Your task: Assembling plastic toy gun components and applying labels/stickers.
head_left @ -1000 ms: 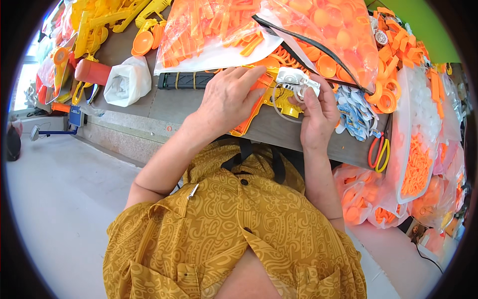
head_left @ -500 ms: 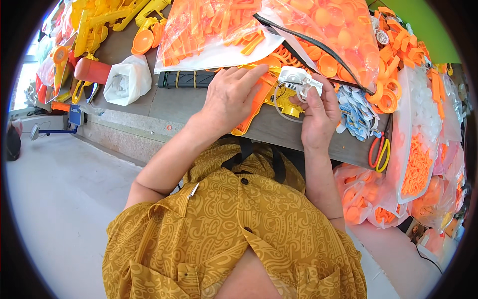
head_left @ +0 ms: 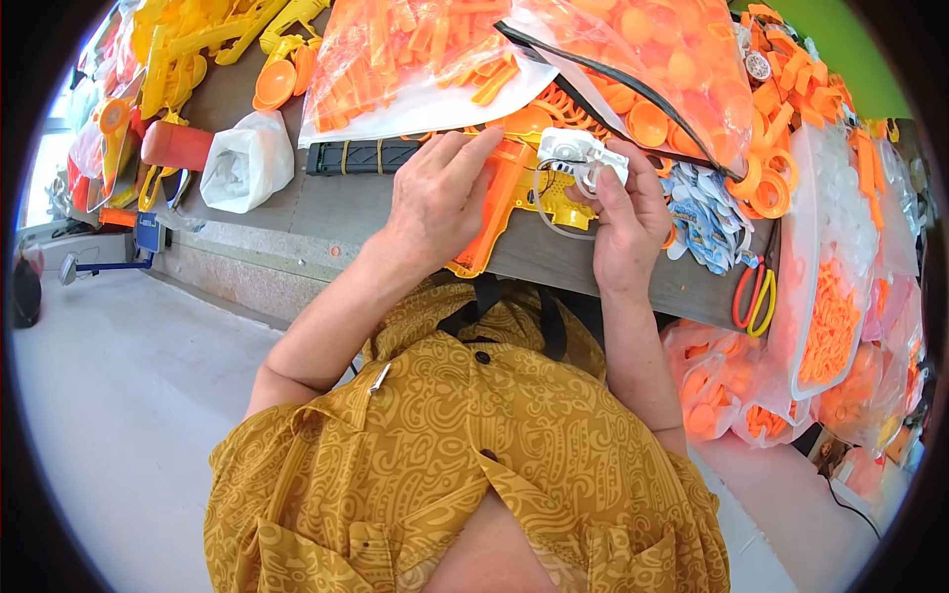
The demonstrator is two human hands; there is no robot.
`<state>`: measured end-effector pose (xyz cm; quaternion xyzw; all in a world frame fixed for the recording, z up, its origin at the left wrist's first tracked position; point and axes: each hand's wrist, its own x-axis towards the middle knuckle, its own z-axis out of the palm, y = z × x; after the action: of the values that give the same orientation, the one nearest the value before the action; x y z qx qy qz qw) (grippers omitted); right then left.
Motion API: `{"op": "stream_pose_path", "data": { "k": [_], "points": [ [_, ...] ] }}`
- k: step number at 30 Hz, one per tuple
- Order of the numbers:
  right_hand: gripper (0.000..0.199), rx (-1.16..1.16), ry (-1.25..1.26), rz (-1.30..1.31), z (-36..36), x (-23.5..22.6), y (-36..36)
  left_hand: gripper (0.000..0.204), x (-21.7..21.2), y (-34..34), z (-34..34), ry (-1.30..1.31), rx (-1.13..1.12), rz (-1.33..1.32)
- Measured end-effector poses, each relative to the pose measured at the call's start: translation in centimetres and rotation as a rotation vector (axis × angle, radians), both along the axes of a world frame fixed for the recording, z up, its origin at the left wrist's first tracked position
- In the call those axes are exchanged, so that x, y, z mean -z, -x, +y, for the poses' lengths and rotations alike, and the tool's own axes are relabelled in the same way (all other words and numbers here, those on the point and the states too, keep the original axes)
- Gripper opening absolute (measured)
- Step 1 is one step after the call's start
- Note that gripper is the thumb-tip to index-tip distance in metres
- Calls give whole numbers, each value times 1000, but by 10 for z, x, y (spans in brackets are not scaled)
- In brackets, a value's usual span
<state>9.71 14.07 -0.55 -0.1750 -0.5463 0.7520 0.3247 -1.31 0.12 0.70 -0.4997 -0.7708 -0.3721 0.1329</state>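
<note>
My right hand pinches a white plastic mechanism between thumb and fingers. Thin dark wires show on it, and a clear tube loops down from it. Just below and behind is a yellow plastic shell half, partly covered by the mechanism and tube. Beside that lies a long orange plastic shell, reaching toward the table's near edge. My left hand is at the orange shell's left side, its fingers stretched forward and nothing visible in them; the thumb is partly hidden. A black ribbed part lies left of this hand.
Clear bags of orange parts crowd the far side. At left stand a white plastic bag and a red cylinder. Blue-white stickers, scissors and a tub of orange pieces lie at right.
My left hand has drawn back a little to the left, off the orange shell's upper part. The white mechanism has turned slightly in my right hand.
</note>
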Motion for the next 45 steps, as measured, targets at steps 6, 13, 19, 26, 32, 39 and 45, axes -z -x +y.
{"op": "stream_pose_path", "data": {
  "k": [6,13,19,26,32,39,45],
  "points": [
    [28,-22,9,1,-1,-2,0,33,-4,-4,1,77,-33,75],
    [27,-37,7,8,-1,-3,0,36,0,-3,-2,47,-28,61],
    [26,-34,7,-7,0,-4,0,37,-2,-2,0,112,-3,77],
    [24,-32,66,0,2,-7,-1,38,1,-3,1,139,-18,143],
    [21,-155,168,-52,7,-16,0,35,-4,1,-5,137,-38,226],
    [24,-292,139,-182,12,-32,5,27,-21,-3,7,-153,9,-48],
    [24,-353,-62,-242,13,-36,17,15,-16,6,16,-172,77,-134]
  ]
}}
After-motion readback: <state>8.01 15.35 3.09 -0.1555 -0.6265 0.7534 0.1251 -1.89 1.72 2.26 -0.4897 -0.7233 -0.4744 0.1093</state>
